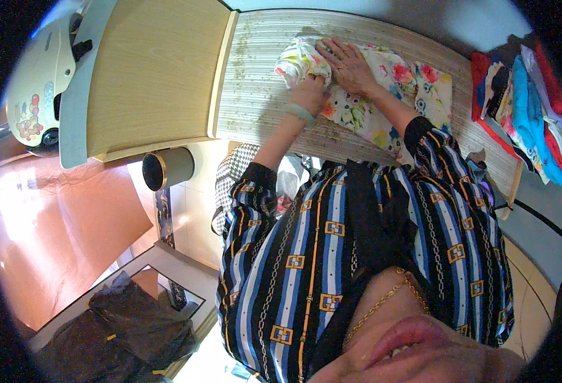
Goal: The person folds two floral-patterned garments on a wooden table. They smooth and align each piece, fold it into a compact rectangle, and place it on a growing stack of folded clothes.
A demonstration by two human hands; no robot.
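Note:
A white floral garment or cloth [353, 107] lies spread on a ribbed, striped surface. Its left end is bunched into a thick fold [296, 60]. My left hand [311, 94], with a pale green bangle at the wrist, has its fingers curled into the lower edge of this fold; the fingertips are hidden in the fabric. My right hand [348, 67] lies flat on the cloth just right of the fold, palm down, fingers extended. Toward the right, a floral section [433, 86] is laid out past my right forearm.
Folded or hung clothes [525, 110] in several colours are piled at the right end. A wooden panel [161, 72] borders the surface on the left, with a cream helmet [39, 91] beyond it. Lower left are a grey cylindrical bin [168, 168] and a dark plastic bag [123, 330].

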